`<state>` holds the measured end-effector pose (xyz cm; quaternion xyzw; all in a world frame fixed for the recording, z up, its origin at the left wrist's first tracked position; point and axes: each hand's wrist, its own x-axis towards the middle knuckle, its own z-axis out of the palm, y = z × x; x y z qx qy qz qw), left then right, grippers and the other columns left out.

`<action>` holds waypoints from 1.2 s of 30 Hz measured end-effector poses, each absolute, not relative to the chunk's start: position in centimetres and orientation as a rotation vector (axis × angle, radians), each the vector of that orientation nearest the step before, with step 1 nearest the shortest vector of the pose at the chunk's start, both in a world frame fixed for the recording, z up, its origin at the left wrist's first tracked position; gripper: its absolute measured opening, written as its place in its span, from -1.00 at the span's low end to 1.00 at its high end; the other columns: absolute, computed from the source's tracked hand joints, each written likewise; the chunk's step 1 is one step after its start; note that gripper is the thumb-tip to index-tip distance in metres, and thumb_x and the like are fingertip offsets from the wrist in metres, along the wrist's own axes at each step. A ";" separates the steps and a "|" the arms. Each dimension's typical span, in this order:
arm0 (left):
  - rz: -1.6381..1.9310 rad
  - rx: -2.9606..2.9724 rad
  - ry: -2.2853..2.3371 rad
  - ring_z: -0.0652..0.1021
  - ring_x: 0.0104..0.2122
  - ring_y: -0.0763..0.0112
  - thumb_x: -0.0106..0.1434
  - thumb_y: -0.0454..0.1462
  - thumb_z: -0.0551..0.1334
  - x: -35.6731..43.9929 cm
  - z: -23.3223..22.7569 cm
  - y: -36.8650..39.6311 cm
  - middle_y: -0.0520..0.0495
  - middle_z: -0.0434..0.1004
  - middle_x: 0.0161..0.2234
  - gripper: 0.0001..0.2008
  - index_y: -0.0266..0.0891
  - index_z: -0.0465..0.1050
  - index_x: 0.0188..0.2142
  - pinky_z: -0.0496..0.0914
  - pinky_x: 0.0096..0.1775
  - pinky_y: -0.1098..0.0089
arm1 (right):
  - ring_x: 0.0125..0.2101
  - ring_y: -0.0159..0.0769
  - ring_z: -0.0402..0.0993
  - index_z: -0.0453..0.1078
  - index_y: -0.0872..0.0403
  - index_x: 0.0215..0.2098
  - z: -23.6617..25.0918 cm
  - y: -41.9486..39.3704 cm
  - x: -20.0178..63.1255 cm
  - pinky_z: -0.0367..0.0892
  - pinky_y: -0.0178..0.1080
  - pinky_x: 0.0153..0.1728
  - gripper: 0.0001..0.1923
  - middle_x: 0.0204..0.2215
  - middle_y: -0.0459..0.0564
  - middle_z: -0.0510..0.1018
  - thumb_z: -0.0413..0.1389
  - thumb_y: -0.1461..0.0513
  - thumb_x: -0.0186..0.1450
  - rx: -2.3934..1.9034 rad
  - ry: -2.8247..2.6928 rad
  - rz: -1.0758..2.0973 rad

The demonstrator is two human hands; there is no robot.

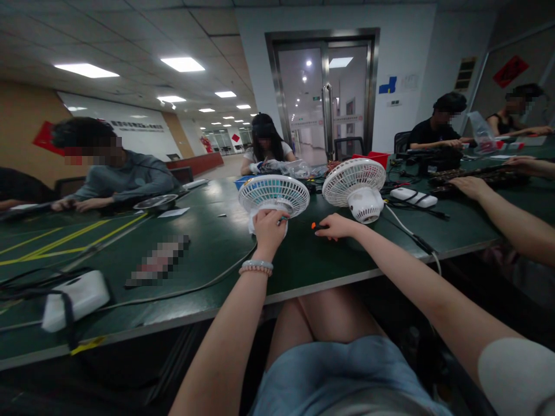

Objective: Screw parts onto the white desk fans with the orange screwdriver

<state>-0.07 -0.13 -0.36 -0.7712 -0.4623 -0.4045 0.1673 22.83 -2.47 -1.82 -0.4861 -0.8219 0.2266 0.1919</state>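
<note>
Two small white fans stand on the green table in front of me. My left hand (pixel 269 232), with a beaded bracelet, is closed at the near side of the left fan (pixel 274 193), covering part of its body. A bit of teal shows by its fingertips, but what it grips is too small to make out. To the right, my right hand (pixel 337 227) is closed around a small black tool with an orange end (pixel 319 226), just above the table. That hand is in front of the right fan (pixel 354 184), whose grille faces away.
White power adapters lie left (pixel 77 300) and right (pixel 414 197), with black cables. A grey cord (pixel 195 289) crosses the table (pixel 217 254). A blurred flat object (pixel 159 261) lies left. Red bins (pixel 373 159) stand behind the fans. Several people sit around; a neighbour's hands (pixel 474 188) are at right.
</note>
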 end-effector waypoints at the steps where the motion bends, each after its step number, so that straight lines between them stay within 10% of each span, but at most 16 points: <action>1: -1.158 -2.192 -1.309 0.37 -0.18 0.21 0.09 -0.33 0.16 0.0 -0.4 -0.1 0.03 0.55 -0.38 -0.84 -0.07 0.49 -0.38 0.10 -0.07 0.15 | -0.71 -0.51 0.34 0.31 0.12 -0.49 -1.8 -2.5 22.9 0.24 -0.42 -0.56 -0.68 -0.64 -0.12 0.45 0.03 0.03 0.21 -1.368 -2.308 0.639; 11: -1.170 -2.201 -1.332 0.38 -0.19 0.23 0.08 -0.33 0.16 0.2 -0.4 -0.1 0.00 0.53 -0.39 -0.84 -0.10 0.50 -0.36 0.12 -0.08 0.18 | -0.60 -0.43 0.42 0.40 0.14 -0.36 -1.4 -2.1 23.8 0.24 -0.41 -0.51 -0.73 -0.63 -0.09 0.47 0.03 0.09 0.22 -1.498 -2.396 0.456; 19: -1.164 -2.201 -1.300 0.37 -0.18 0.21 0.09 -0.33 0.16 0.3 -0.4 -0.2 0.01 0.54 -0.35 -0.82 -0.09 0.49 -0.33 0.11 -0.08 0.16 | -0.22 -0.26 0.44 0.16 0.09 0.14 -1.8 -2.0 23.8 0.28 -0.35 -0.26 -0.37 -0.16 0.07 0.49 0.11 0.30 0.09 -1.464 -2.367 0.171; 36: -1.180 -2.202 -1.349 0.38 -0.15 0.21 0.10 -0.29 0.17 0.2 -0.4 -0.2 -0.06 0.51 -0.30 -0.78 -0.13 0.46 -0.23 0.14 -0.06 0.17 | -0.11 -0.15 0.36 0.19 0.11 0.12 -3.2 -1.6 23.1 0.24 -0.22 -0.11 -0.41 -0.10 0.17 0.40 0.09 0.29 0.10 -1.556 -2.350 0.003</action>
